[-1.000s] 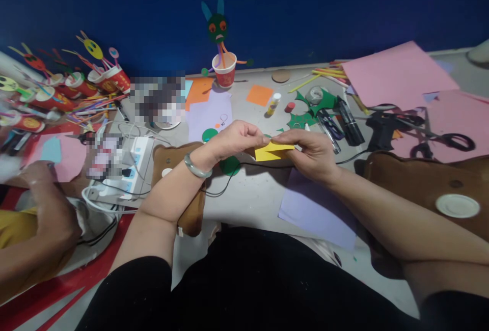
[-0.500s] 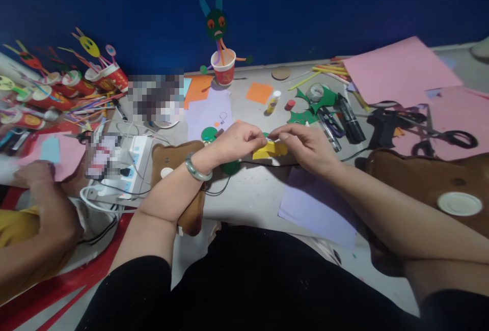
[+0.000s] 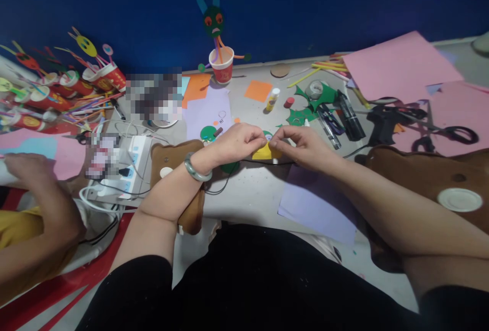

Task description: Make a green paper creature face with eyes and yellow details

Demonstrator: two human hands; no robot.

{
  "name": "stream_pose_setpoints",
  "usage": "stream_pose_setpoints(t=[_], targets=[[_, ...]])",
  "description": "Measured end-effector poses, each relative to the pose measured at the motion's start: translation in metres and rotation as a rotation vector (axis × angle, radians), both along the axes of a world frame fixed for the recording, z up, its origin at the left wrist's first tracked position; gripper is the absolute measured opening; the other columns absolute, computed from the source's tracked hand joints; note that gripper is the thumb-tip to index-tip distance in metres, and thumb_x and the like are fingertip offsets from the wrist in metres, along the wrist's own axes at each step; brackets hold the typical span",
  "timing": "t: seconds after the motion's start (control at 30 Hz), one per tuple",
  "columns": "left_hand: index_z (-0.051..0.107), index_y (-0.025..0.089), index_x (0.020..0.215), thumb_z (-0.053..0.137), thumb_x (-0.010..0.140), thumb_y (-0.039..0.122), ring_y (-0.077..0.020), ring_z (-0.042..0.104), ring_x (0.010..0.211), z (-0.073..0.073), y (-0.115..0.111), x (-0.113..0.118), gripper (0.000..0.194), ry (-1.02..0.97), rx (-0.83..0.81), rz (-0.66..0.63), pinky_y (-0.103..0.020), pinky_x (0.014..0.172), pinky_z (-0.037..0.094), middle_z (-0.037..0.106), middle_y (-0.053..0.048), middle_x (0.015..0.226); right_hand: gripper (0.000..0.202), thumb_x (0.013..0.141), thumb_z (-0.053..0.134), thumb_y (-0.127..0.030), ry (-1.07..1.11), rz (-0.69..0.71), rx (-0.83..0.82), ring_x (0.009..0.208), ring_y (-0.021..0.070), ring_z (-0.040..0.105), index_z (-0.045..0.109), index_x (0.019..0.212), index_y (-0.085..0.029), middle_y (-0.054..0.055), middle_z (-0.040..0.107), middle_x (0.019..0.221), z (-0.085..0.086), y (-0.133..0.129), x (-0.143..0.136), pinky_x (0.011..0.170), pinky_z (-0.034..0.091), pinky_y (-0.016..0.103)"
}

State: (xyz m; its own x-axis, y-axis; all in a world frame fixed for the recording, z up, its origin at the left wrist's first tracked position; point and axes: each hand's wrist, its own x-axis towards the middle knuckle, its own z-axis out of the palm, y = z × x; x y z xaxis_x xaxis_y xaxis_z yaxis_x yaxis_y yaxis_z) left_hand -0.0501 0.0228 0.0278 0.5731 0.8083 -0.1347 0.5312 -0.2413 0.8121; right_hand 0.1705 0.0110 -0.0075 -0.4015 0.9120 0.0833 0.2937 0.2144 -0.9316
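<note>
My left hand (image 3: 241, 142), with a jade-coloured bangle (image 3: 197, 169) at the wrist, is closed in a pinch above the table. Facing it, fingertip to fingertip, my right hand (image 3: 300, 146) also pinches thumb and fingers together. What lies between the fingertips is too small to make out. Just below and behind them shows a piece of yellow paper (image 3: 262, 153), with a bit of green paper (image 3: 268, 135) above it. A small white object (image 3: 275, 161) sits under my right fingertips. Green cut-paper circles (image 3: 208, 134) lie by my left hand.
A glue stick (image 3: 272, 100), green paper scraps (image 3: 301, 116), markers (image 3: 349, 119), a black glue gun (image 3: 384, 122) and scissors (image 3: 451, 135) lie beyond. A puppet cup (image 3: 222, 69) stands behind. Brown plush pieces (image 3: 416, 178) and a power strip (image 3: 135, 165) flank me. A co-worker's hand (image 3: 28, 168) is left.
My right fingers have drawn in lower towards my left fingertips, and less of the yellow paper shows on the right. The co-worker's hand and pink and blue papers have shifted left.
</note>
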Motion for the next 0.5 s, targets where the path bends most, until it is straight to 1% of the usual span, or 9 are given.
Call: stream_pose_setpoints(t=[0.13,0.23,0.33,0.5], targets=[[0.065,0.017,0.074,0.062,0.095,0.022,-0.0115,0.055,0.065,0.0,0.005,-0.005,0.021,-0.02,-0.023,0.033,-0.027,0.065,0.037,0.062,0.002,0.065,0.034,0.083,0.084,-0.054,-0.003,-0.035,-0.013,0.059,0.0152,0.057,0.071,0.07,-0.026,0.0,0.07,0.066,0.001,0.003,0.005,0.055,0.046,0.029],[0.067,0.016,0.076,0.063,0.094,0.021,-0.0113,0.055,0.064,0.002,0.008,-0.008,0.02,-0.04,-0.045,0.051,-0.027,0.064,0.039,0.063,0.002,0.065,0.033,0.082,0.086,-0.052,-0.004,-0.079,-0.018,0.059,0.0148,0.055,0.071,0.07,-0.025,0.0,0.068,0.065,-0.002,0.006,0.008,0.056,0.044,0.03],[0.067,0.016,0.075,0.064,0.094,0.021,-0.0106,0.055,0.064,0.003,0.01,-0.009,0.02,-0.055,-0.049,0.064,-0.026,0.064,0.039,0.063,0.002,0.065,0.034,0.081,0.086,-0.053,0.006,-0.114,-0.058,0.06,0.0152,0.056,0.071,0.069,-0.024,0.0,0.069,0.067,-0.004,0.007,0.01,0.056,0.043,0.03],[0.065,0.016,0.071,0.066,0.094,0.022,-0.009,0.055,0.061,-0.003,0.014,-0.011,0.025,-0.148,-0.058,0.155,-0.024,0.062,0.04,0.062,0.003,0.063,0.039,0.075,0.089,-0.057,0.062,-0.183,-0.115,0.064,0.016,0.059,0.069,0.069,-0.023,0.001,0.07,0.07,-0.001,0.005,0.009,0.059,0.047,0.03]])
